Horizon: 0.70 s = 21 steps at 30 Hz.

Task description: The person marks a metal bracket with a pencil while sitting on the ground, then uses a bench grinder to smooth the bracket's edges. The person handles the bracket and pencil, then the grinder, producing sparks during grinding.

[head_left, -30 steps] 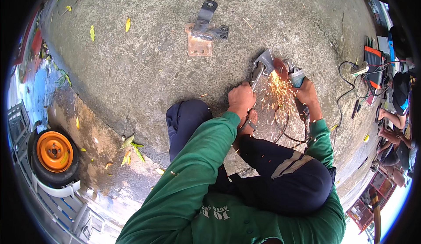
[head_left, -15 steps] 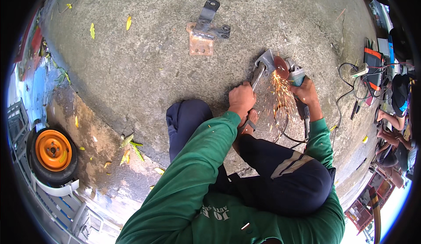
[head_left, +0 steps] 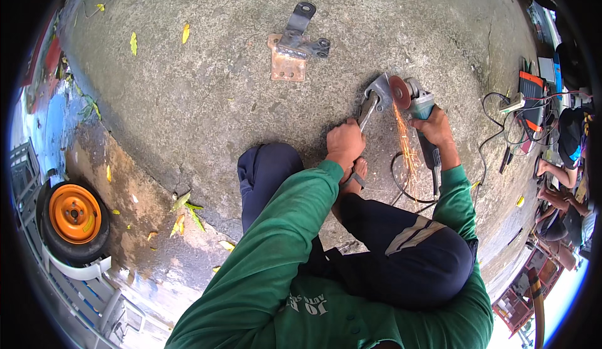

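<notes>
My right hand [head_left: 433, 127] is closed round the teal and black body of an angle grinder [head_left: 424, 107]. Its reddish disc [head_left: 400, 92] meets the right edge of a grey curved metal bracket [head_left: 379, 88], and orange sparks [head_left: 406, 139] stream down from there toward my foot. My left hand [head_left: 346, 142] is closed round the handles of what look like locking pliers [head_left: 369, 111], whose far end is at the bracket. How the jaws grip it is too small to tell. Farther off, a second bracket [head_left: 290, 53], rusty plate and black arms, lies on the concrete.
My sandalled foot [head_left: 359, 174] is just below the sparks. A black cord [head_left: 401, 186] loops by the grinder. On the right lie an orange and black machine [head_left: 532, 98] with cables, and people sit beyond. A spare wheel with an orange rim [head_left: 75, 214] stands at the left.
The grinder has tilted and shifted slightly up and left against the bracket. The spark spray has narrowed into a thinner downward stream. My left hand has barely moved.
</notes>
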Each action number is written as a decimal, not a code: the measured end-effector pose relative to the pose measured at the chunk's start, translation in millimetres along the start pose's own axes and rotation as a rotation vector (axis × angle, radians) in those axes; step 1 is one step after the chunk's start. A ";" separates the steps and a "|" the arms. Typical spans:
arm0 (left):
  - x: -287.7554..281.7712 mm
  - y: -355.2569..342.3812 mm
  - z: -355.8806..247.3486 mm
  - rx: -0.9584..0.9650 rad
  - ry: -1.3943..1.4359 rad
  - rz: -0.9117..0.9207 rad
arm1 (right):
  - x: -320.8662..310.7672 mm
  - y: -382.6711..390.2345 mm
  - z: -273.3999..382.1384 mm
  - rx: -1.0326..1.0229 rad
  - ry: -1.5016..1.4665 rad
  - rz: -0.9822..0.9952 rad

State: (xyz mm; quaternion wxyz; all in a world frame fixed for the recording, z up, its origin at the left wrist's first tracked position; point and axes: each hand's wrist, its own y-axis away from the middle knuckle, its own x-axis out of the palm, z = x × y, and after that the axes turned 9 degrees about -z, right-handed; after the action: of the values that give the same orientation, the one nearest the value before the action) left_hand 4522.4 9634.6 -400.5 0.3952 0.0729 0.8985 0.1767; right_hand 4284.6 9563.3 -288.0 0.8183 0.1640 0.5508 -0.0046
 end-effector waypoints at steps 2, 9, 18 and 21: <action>0.7 0.0 -0.6 -0.001 0.003 0.001 | -0.4 -0.6 -2.5 0.001 0.011 0.002; 4.2 -0.6 -0.4 0.012 -0.010 -0.015 | 2.0 -1.5 -13.8 0.026 0.099 0.010; -0.8 -0.6 -1.1 0.001 -0.007 0.019 | 7.4 0.0 -26.1 0.048 0.029 0.076; 0.4 -0.4 -2.6 0.017 -0.006 0.017 | 7.6 -1.3 -35.2 0.065 0.060 0.072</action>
State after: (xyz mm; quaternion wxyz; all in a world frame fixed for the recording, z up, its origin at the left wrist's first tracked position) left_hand 4520.2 9633.7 -399.3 0.3956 0.0847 0.8981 0.1722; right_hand 4255.6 9573.0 -307.1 0.7954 0.2104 0.5683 0.0120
